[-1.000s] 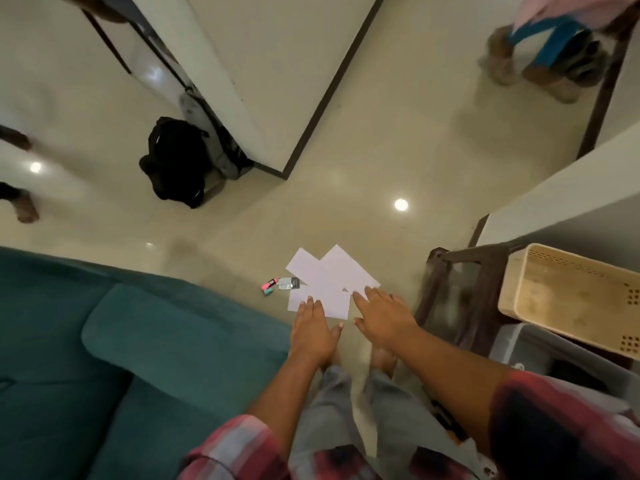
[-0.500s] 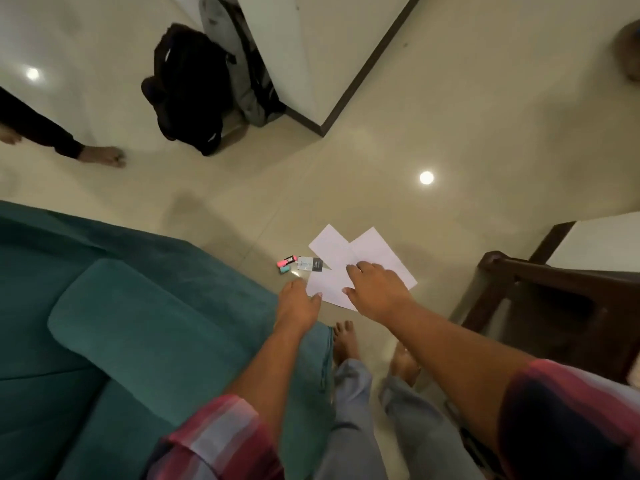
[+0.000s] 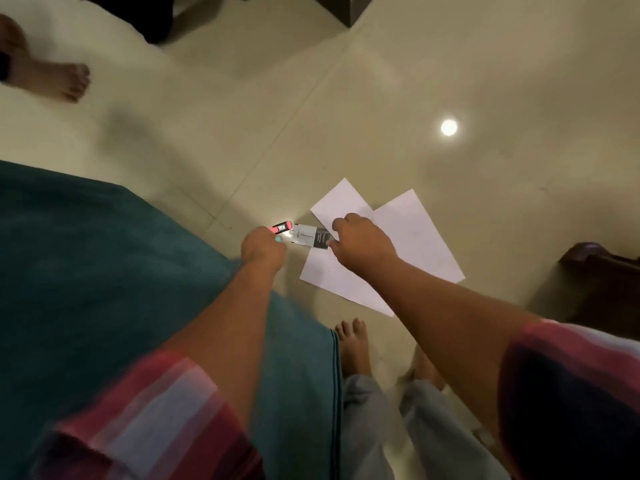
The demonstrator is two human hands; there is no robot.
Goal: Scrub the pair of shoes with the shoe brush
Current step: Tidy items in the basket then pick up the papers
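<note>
- your left hand [image 3: 263, 249] is lowered knuckles-up over a short, stubby pink marker [image 3: 282, 227] with a dark label; a bit of a small teal object [image 3: 278, 239] shows just beside the knuckles.
- its fingers curl downward and their tips are hidden under the hand, so you cannot tell whether it grips the marker or only touches it.
- your right hand [image 3: 363, 242] sits over the white sheets [image 3: 415, 237] with the fingers bent; the thumb tip meets the dark end of a flat grey-and-white packet [image 3: 308, 237] lying between your two hands. whether it pinches the packet or just rests against it is unclear.
- the sheets are plain, smooth rectangles, fanned and overlapping on the floor; your right wrist covers their middle.
- the floor [image 3: 381, 98] is glossy beige tile with thin grout lines and a round reflected light spot [image 3: 449, 127].
- a teal cushion [image 3: 104, 271] of soft matte fabric, with a stitched edge, fills the lower left.
- dark, rounded wooden furniture [image 3: 602, 282] is cut off at the right edge.
- your checked red, white and dark sleeves [image 3: 149, 420] are blurred, as are the grey trousers [image 3: 374, 427]; one of your bare feet [image 3: 353, 344] shows clearly.
- another person's bare foot [image 3: 52, 77] is cut off at the upper left.
- the pair of shoes and the shoe brush: this view does not let you tell where they are.
</note>
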